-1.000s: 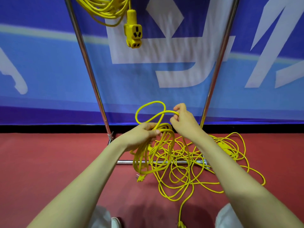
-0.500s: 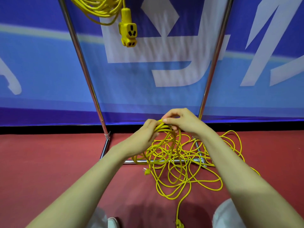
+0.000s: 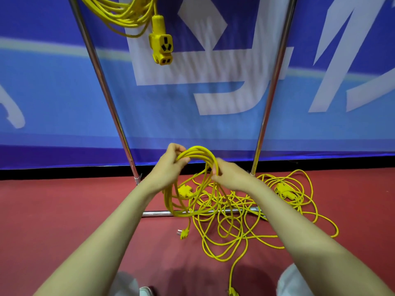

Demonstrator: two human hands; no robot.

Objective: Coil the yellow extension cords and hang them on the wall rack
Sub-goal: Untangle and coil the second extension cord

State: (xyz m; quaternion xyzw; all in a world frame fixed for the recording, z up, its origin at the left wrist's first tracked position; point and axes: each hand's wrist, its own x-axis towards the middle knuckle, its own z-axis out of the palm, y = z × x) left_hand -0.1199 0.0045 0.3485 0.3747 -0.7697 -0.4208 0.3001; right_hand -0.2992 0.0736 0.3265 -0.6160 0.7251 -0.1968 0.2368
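My left hand (image 3: 168,165) grips the top of a bundle of yellow cord loops (image 3: 198,154) held above the floor. My right hand (image 3: 229,174) pinches the right side of the same loops. The loops hang down to about the rack's bottom bar, with a plug (image 3: 184,232) dangling below them. A tangle of loose yellow cord (image 3: 245,221) lies on the red floor beneath, with a socket block (image 3: 285,190) at its right. Another coiled cord (image 3: 126,11) hangs from the rack at the top, its socket end (image 3: 161,49) pointing down.
The chrome rack has two slanted uprights (image 3: 100,82) (image 3: 275,82) and a bottom bar (image 3: 158,213) on the red floor. A blue banner wall stands right behind it. My knees (image 3: 290,278) and a shoe (image 3: 147,291) show at the bottom edge.
My hands have drawn apart a little along the loops, and the bundle now arches between them. The view has shifted so the hanging socket sits further right.
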